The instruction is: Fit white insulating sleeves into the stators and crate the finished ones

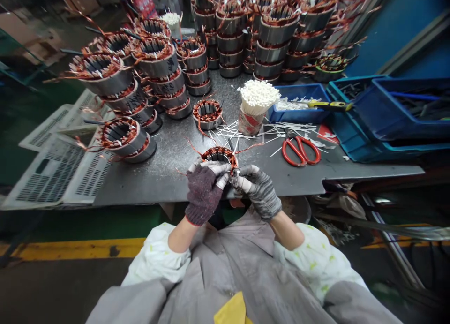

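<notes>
A motor stator (218, 153) with copper windings lies near the table's front edge, its loose wire ends spreading to both sides. My left hand (204, 192), in a dark purple glove with pale fingertips, is closed over the stator's near left rim. My right hand (259, 192), in a grey knitted glove, has its fingers pinched together at the near right rim. What sits between those fingertips is too small to make out. My hands partly hide the front of the stator. Just behind it lie scattered thin white sticks (228, 132).
Stacked stators (165, 87) stand at left and back. A lone stator (208, 114) sits behind the held one. A tub of white sticks (250, 120), red-handled scissors (301, 151), a blue tray (291, 116), a yellow cutter (330, 105) and blue bins (408, 103) are right.
</notes>
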The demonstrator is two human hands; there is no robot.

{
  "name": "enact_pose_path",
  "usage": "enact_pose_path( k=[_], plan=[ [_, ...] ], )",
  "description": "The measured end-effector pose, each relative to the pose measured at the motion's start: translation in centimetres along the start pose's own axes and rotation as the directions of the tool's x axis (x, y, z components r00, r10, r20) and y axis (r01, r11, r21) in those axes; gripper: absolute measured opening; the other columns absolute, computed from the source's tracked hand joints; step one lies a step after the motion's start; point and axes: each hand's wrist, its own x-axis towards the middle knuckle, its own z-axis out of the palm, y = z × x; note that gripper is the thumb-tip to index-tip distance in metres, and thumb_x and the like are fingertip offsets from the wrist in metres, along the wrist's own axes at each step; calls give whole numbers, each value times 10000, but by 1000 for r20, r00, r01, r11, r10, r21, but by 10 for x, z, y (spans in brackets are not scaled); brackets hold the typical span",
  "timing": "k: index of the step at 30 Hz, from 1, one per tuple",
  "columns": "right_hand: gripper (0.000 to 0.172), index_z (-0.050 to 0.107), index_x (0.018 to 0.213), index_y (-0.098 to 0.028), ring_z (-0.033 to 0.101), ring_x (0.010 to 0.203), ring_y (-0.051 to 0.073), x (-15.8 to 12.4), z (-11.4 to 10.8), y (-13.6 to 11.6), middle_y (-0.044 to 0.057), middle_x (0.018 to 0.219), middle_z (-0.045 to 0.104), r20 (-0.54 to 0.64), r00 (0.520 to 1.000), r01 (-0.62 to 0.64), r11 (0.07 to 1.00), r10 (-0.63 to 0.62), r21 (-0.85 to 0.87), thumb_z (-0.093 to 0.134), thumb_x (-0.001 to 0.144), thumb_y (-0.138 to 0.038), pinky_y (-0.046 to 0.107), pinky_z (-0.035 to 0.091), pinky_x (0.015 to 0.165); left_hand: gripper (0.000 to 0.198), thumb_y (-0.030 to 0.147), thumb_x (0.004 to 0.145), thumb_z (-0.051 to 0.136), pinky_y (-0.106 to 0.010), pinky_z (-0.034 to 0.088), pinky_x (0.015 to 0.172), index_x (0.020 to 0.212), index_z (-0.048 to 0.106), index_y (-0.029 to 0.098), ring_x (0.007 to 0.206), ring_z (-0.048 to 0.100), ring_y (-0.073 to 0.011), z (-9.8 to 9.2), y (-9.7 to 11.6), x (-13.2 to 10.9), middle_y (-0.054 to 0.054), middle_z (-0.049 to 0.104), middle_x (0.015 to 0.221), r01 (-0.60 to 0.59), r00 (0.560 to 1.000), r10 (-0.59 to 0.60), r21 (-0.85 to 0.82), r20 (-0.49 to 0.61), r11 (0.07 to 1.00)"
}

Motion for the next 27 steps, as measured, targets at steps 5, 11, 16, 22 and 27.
enact_pose_path(
  k=[5, 11, 16, 22, 27],
  plan=[
    [312, 690, 837, -218, 607, 583, 145, -1, 0, -3, -14, 653, 678, 10, 1000, -3, 998, 4, -55, 799, 741, -494, 295, 545, 581, 228, 257, 969, 556, -483, 382, 1130, 1135, 712, 254, 1171, 652, -232, -1, -1, -1, -40, 770, 1102, -75, 997, 75, 25, -2, 997],
    [201, 727, 825, -222, 649, 690, 184, 11, -3, 1, 27, 764, 741, 41, 980, 196, 900, -195, -389, 691, 835, -419, 331, 555, 687, 233, 244, 961, 571, -501, 342, 1180, 1155, 702, 245, 1177, 658, -227, -5, -4, -3, -37, 778, 1088, -173, 985, 174, 25, -19, 985],
    [225, 776, 977, -244, 661, 873, 226, 15, -12, -6, 78, 955, 755, 311, 862, 499, 558, -401, -663, 623, 928, -403, 367, 515, 820, 238, 266, 974, 573, -502, 347, 1161, 1174, 702, 280, 1182, 660, -227, -10, -5, -3, -15, 778, 1128, -201, 979, 200, 9, 48, 980],
    [367, 686, 700, -236, 542, 666, 191, 12, -4, -28, 60, 666, 630, 360, 774, 559, 294, -522, -776, 519, 957, -437, 336, 445, 694, 235, 249, 957, 544, -496, 398, 1058, 1147, 683, 249, 1173, 638, -274, -6, -5, -2, -53, 754, 1146, -200, 979, 202, 55, -40, 978],
    [420, 655, 773, -242, 597, 738, 192, 15, -18, -56, 54, 787, 668, 98, 809, 510, 610, -579, -606, 400, 1022, -466, 332, 490, 738, 144, 273, 961, 574, -498, 407, 993, 1061, 677, 270, 1093, 668, -288, 1, -11, 6, -41, 759, 1105, -221, 969, 232, 125, -83, 967]
  ],
)
